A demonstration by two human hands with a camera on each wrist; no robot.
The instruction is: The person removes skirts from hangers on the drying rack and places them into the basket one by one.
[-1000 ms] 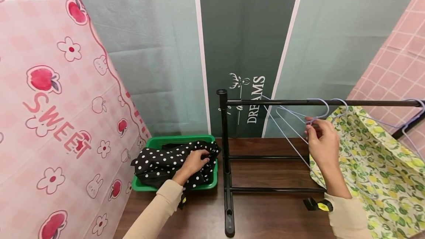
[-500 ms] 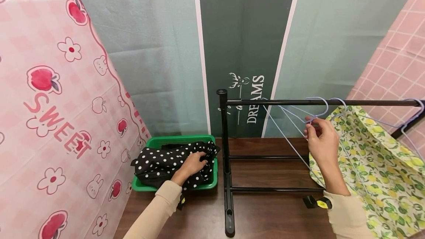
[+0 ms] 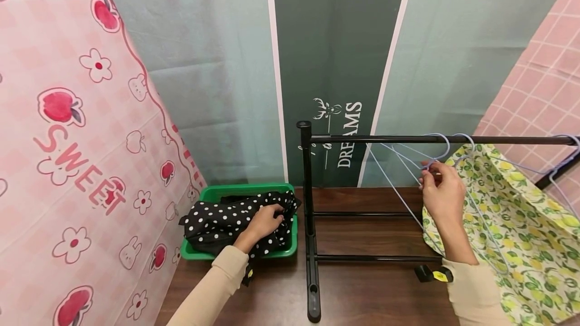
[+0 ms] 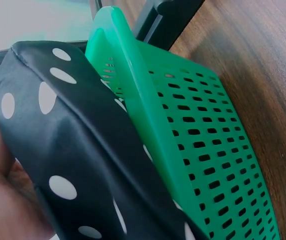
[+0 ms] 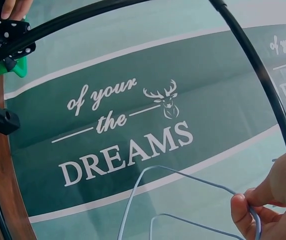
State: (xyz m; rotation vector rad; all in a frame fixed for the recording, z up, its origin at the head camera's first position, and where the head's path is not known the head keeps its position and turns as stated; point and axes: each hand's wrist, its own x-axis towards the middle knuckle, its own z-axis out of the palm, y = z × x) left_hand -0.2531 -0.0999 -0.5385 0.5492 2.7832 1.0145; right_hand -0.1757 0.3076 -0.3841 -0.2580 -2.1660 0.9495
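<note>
My left hand grips a bunch of black cloth with white polka dots, which is heaped in a green plastic basket. In the left wrist view a fold of that cloth stands up beside the slotted basket wall. My right hand pinches a thin light-blue wire hanger at its neck, just under the black rail. Its hook passes over the rail. A second blue hanger shows behind it in the right wrist view.
A yellow-and-green lemon-print cloth hangs at the right of the rack. Another blue hanger hangs farther right. The rack's black upright stands between basket and hangers on the brown wooden surface. Printed curtains surround it.
The pinched hanger has turned a little, its left corner shifting rightward along the rail. My right hand has barely moved. My left hand has drawn back slightly leftward on the polka-dot cloth.
</note>
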